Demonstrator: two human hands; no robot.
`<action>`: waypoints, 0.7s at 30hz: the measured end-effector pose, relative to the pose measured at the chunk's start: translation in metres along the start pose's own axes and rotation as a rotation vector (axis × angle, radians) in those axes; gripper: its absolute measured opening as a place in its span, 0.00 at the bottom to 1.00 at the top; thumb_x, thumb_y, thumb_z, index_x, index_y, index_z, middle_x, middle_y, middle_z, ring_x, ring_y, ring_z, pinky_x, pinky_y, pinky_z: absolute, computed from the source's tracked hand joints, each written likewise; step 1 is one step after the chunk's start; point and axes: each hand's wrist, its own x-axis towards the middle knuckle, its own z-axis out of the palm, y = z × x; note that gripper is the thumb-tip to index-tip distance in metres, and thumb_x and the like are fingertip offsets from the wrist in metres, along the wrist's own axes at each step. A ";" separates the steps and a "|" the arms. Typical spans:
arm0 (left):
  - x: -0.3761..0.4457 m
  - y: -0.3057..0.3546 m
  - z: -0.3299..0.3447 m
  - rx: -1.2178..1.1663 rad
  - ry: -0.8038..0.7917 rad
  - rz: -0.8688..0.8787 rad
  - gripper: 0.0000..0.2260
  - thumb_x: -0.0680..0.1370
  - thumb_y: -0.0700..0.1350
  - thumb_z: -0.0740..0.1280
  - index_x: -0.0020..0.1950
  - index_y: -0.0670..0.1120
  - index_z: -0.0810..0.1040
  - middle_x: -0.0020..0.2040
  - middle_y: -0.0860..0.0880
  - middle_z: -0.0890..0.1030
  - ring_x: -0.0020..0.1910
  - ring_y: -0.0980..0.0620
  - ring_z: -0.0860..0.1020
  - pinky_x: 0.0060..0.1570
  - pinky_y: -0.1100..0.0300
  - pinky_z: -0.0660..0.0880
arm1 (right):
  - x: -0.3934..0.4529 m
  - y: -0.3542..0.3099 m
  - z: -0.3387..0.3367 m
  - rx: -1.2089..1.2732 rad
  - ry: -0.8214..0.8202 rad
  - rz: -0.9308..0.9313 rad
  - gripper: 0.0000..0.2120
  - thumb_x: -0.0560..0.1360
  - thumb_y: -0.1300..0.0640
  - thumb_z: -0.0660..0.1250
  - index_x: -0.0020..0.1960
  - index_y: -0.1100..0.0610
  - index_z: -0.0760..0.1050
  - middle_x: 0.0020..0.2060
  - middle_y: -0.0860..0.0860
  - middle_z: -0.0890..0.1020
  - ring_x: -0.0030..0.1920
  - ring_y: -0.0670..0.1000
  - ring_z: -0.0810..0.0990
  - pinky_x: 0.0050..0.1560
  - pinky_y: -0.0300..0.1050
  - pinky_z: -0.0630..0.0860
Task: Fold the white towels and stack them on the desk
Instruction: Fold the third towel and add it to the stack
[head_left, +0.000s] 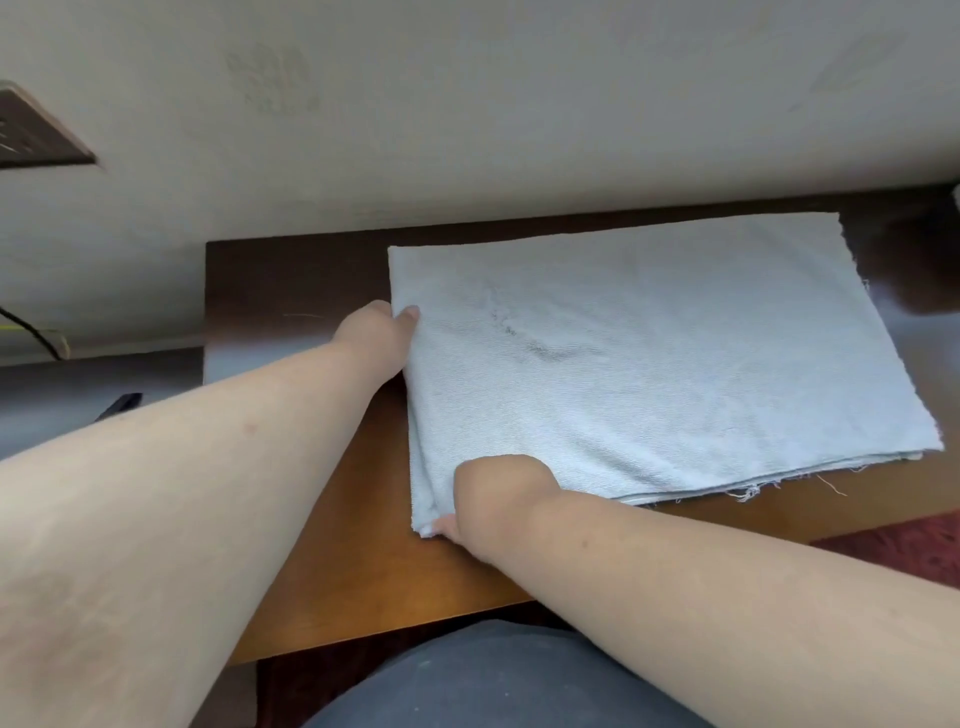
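Head view: both hands on the left edge of a folded towel

Head view, single frame. One white towel (649, 358) lies flat on the brown wooden desk (332, 545), folded over at least once: layered edges show along the near side, with loose threads fraying at the near right. A faint dark smudge sits near the towel's middle. The towel covers the right and centre of the desk; its far edge runs close to the wall (467, 104).

Left hand (376, 332): reaches in from the lower left to the towel's far-left corner. Thumb lies on top of the cloth, the other fingers are hidden under or behind the edge, so it pinches that corner.

Right hand (493, 493): comes in from the lower right to the near-left corner. Fingers are curled down over the cloth, and a fingertip shows at the very corner, gripping the fold. Knuckles face the camera; the palm side cannot be seen.

Both forearms are bare. A knee in dark grey fabric (493, 680) shows below the desk's near edge. A dark framed object (36, 130) sits on the wall at upper left. Reddish carpet (904, 551) is visible at lower right.
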 end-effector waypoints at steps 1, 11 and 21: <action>0.001 -0.001 0.000 -0.006 -0.008 0.003 0.21 0.84 0.57 0.55 0.64 0.41 0.73 0.57 0.42 0.78 0.54 0.43 0.74 0.51 0.56 0.66 | 0.001 0.001 -0.001 -0.033 -0.003 -0.027 0.15 0.81 0.46 0.62 0.59 0.56 0.76 0.54 0.52 0.81 0.56 0.56 0.79 0.50 0.48 0.70; 0.029 0.005 -0.014 -0.478 -0.075 0.021 0.15 0.78 0.55 0.67 0.60 0.50 0.78 0.55 0.49 0.82 0.52 0.48 0.82 0.55 0.50 0.80 | -0.013 0.007 0.008 0.110 0.267 -0.276 0.17 0.81 0.46 0.55 0.35 0.50 0.59 0.31 0.47 0.69 0.30 0.49 0.66 0.30 0.44 0.55; 0.074 0.018 -0.014 -0.222 -0.026 0.042 0.26 0.79 0.58 0.59 0.77 0.56 0.63 0.70 0.48 0.74 0.66 0.44 0.73 0.69 0.52 0.68 | 0.017 -0.002 0.007 0.106 0.213 -0.402 0.15 0.82 0.42 0.55 0.42 0.51 0.63 0.32 0.46 0.68 0.30 0.47 0.65 0.29 0.44 0.58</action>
